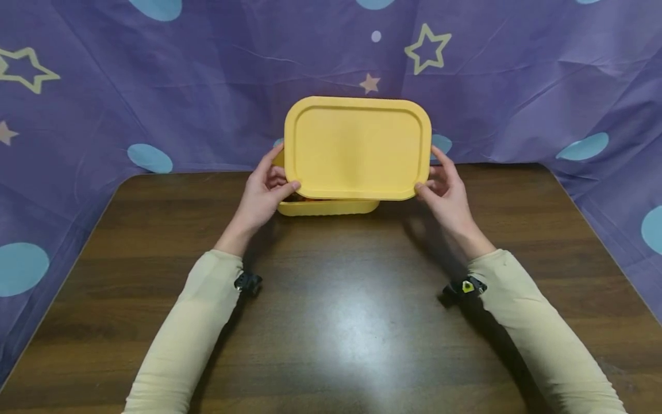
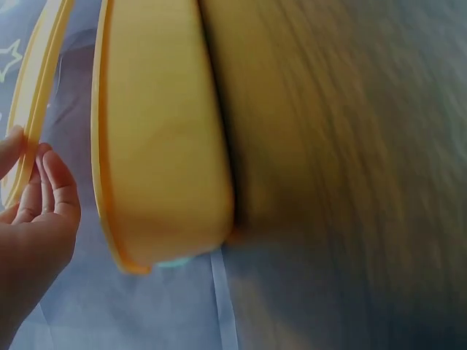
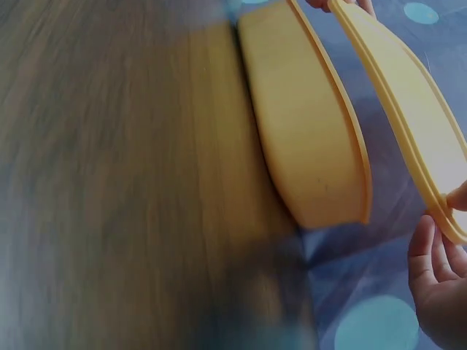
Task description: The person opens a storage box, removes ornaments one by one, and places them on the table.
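Observation:
A yellow rectangular lid [image 1: 357,146] with rounded corners is held up by both hands, its face tilted toward the head camera. At its left end my left hand [image 1: 264,192] pinches the edge, thumb in front and fingers behind. My right hand [image 1: 445,190] grips the opposite end the same way. Behind and below the lid stands a yellow box [image 1: 328,207], mostly hidden by it in the head view; a little dark and reddish content shows at its left front. Both wrist views show a gap between the lid and the box's rim, with the box [image 2: 164,131] upright on the table.
The brown wooden table [image 1: 351,322] stretches toward the camera, with the box near its far edge. Behind it hangs a purple cloth [image 1: 227,86] with stars and blue spots. Each wrist carries a small black camera [image 1: 249,283].

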`<state>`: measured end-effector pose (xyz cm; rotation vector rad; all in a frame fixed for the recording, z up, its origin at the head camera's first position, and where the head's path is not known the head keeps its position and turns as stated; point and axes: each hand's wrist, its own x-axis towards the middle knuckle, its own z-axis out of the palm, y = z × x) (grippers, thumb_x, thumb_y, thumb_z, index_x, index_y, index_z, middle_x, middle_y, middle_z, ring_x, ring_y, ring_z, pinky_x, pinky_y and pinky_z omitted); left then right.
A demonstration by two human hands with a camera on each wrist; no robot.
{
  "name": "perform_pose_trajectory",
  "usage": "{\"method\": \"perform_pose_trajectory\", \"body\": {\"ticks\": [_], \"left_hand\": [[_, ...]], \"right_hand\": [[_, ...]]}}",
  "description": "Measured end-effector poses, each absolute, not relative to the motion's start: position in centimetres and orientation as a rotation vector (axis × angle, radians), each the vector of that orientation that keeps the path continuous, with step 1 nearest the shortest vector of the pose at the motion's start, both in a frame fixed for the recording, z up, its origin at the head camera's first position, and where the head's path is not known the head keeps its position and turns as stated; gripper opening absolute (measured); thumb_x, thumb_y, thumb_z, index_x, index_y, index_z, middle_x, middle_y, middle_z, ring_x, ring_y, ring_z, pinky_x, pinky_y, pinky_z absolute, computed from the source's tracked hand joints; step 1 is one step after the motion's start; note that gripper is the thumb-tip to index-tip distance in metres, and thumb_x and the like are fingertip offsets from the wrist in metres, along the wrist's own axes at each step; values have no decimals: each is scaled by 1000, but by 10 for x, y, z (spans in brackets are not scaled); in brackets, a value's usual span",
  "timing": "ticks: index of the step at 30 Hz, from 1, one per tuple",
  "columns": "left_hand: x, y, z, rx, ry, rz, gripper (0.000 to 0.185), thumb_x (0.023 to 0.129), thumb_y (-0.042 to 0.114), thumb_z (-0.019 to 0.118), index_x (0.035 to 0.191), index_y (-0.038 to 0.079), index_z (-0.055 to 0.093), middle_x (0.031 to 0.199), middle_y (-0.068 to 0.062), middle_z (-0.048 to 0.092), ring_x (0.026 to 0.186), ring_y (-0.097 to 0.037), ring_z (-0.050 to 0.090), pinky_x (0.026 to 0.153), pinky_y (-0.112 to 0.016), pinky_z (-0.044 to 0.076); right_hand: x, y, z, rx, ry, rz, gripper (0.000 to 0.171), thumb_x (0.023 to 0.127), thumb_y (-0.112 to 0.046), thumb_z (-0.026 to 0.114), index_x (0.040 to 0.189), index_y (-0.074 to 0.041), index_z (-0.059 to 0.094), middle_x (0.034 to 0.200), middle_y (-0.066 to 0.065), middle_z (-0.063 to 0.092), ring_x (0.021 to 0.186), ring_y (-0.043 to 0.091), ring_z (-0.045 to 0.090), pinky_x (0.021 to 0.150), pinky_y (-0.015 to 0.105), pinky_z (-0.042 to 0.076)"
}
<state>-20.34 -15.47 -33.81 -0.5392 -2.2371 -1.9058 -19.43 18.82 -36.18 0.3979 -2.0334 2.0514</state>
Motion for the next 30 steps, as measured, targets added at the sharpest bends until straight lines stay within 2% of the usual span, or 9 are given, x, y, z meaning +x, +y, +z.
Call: {"method": "perform_pose_trajectory", "body": {"ticks": [3,5,13,23,30], "left_hand": [[-204,-146,-339,-560,-2244,-1957,74,86,-14,63,150,4,31,86,3,62,77,-9,62,71,-21,49],[-206,-139,-339,-574,-2249,-2001,73,87,-13,63,150,5,31,86,1,63,78,-11,62,71,-22,49],[-209,-98,-341,-597,-2280,-2081,72,86,-12,64,149,7,33,89,-22,64,74,-15,64,73,-31,55],[-203,-51,-347,-634,-2407,-1943,71,85,-8,68,146,5,35,83,-19,65,73,-26,66,70,-32,56],[-194,-25,-355,-594,-2516,-1889,73,86,-3,70,147,3,32,85,-17,66,71,-23,68,67,-28,56]], "right_hand": [[-192,203,-361,415,-2051,2037,68,86,12,60,147,-7,38,103,6,58,78,9,62,65,20,52],[-191,213,-360,424,-2060,2024,67,86,13,59,146,-6,39,103,5,58,77,8,62,63,18,51],[-186,256,-363,405,-2053,2046,64,86,17,55,144,-4,39,102,5,59,76,7,63,60,17,51],[-178,303,-383,338,-2160,1964,65,87,18,52,147,-2,37,102,0,60,77,4,62,59,14,49],[-176,326,-391,280,-2338,1852,63,90,12,53,148,1,32,104,-5,60,79,2,61,60,15,50]]}}
